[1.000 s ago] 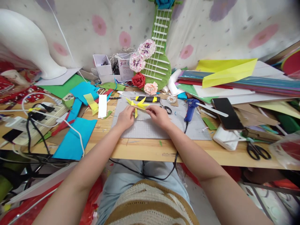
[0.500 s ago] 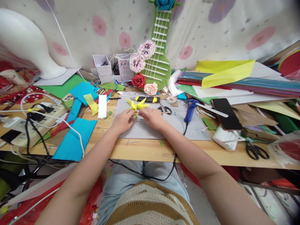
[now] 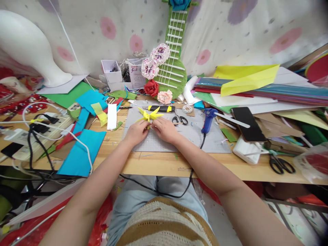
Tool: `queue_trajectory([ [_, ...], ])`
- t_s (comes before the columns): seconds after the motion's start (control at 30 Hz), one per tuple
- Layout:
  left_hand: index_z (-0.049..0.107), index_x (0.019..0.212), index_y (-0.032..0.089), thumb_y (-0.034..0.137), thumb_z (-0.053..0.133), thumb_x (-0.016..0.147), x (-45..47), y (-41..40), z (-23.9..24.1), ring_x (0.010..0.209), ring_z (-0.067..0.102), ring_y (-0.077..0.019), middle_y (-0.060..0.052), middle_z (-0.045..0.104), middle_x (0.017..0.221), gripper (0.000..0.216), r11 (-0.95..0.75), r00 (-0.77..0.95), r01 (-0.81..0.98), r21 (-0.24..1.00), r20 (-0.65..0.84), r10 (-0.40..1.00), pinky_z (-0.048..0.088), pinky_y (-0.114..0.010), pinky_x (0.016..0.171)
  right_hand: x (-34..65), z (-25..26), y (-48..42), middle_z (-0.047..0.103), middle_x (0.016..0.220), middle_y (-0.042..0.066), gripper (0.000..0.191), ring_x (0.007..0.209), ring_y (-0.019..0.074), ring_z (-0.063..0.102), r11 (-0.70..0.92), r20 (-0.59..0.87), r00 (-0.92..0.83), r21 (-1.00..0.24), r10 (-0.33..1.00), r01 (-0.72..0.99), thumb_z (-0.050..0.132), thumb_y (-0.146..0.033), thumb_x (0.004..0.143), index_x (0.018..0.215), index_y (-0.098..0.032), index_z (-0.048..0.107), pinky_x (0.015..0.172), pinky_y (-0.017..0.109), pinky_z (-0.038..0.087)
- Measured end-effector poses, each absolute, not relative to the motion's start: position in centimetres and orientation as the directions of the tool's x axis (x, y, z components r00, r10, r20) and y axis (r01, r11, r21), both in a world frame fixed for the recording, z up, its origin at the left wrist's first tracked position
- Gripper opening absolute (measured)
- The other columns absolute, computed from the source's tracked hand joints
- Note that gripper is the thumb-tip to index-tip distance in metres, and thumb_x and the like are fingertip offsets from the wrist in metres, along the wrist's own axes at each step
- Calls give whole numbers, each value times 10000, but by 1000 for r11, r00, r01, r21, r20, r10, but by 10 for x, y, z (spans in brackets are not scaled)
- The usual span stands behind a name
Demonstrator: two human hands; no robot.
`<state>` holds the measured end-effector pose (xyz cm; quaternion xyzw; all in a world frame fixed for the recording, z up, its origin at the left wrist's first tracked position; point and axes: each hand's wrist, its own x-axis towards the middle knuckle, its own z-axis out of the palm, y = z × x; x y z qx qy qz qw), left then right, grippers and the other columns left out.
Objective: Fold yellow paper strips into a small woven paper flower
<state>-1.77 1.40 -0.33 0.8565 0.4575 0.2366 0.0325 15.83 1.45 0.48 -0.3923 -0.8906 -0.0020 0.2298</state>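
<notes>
Over the grey cutting mat (image 3: 164, 145), a yellow paper flower (image 3: 150, 115) with pointed petals is pinched between my two hands. My left hand (image 3: 137, 132) closes on its near left side, thumb and fingers together. From the right, my right hand (image 3: 165, 130) grips the near side with bent fingers; a thin stick (image 3: 177, 123) pokes out beside it. The fingertips partly hide the flower's base. Just behind lie a black and yellow utility knife (image 3: 161, 108) and small black scissors (image 3: 180, 119). A blue glue gun (image 3: 208, 121) rests to the right on the mat.
A green guitar-shaped craft (image 3: 171, 71) with paper flowers leans at the back. Blue crepe paper (image 3: 82, 152) and a power strip (image 3: 46, 136) with cables lie left. To the right are a phone (image 3: 248, 124), larger scissors (image 3: 281, 164) and stacked paper (image 3: 246, 80).
My left hand has shifted slightly right, closer to my right hand. The yellow flower has turned a little, with another petal showing on its left side.
</notes>
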Motion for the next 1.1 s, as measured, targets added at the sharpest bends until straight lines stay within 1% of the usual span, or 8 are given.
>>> queue_trajectory([
  [0.1, 589, 955, 188, 130, 484, 782, -19, 14, -3, 828, 597, -154, -37, 647, 918, 211, -612, 468, 747, 260, 449, 761, 457, -255, 715, 159, 3, 14, 611, 863, 71, 117, 841, 192, 493, 699, 452, -575, -167, 681, 696, 427, -150, 853, 815, -170, 536, 740, 300, 373],
  [0.2, 592, 951, 189, 140, 481, 793, -20, 14, -3, 838, 600, -156, -37, 652, 909, 199, -631, 471, 736, 244, 484, 737, 465, -261, 730, 160, 2, 14, 608, 851, 68, 89, 834, 195, 494, 700, 468, -569, -164, 676, 695, 449, -180, 852, 824, -170, 532, 733, 305, 375],
  [0.37, 593, 958, 186, 152, 492, 794, -19, 14, -5, 847, 603, -160, -41, 655, 917, 195, -618, 459, 740, 264, 473, 752, 475, -267, 745, 160, 0, 18, 602, 804, 63, 111, 789, 195, 496, 687, 493, -547, -157, 677, 709, 480, -264, 856, 808, -174, 524, 710, 309, 373],
  [0.53, 589, 964, 180, 134, 505, 778, -19, 17, -6, 838, 608, -162, -45, 652, 928, 209, -574, 419, 766, 290, 451, 788, 483, -270, 747, 159, -1, 22, 611, 789, 69, 144, 779, 196, 496, 670, 485, -546, -119, 683, 733, 468, -277, 873, 795, -172, 528, 705, 312, 368],
  [0.73, 588, 925, 174, 152, 506, 793, -18, 18, -6, 826, 613, -155, -41, 653, 887, 157, -599, 427, 745, 295, 480, 766, 486, -264, 748, 159, 0, 23, 616, 775, 66, 168, 778, 193, 495, 671, 485, -551, -106, 680, 734, 473, -295, 880, 792, -168, 537, 713, 312, 364],
  [1.1, 585, 927, 175, 131, 510, 780, -17, 17, -5, 819, 612, -148, -39, 647, 891, 171, -614, 430, 724, 315, 490, 758, 492, -261, 754, 160, -2, 24, 613, 779, 70, 146, 791, 197, 490, 702, 486, -580, -103, 653, 704, 499, -290, 866, 802, -164, 534, 722, 314, 371],
])
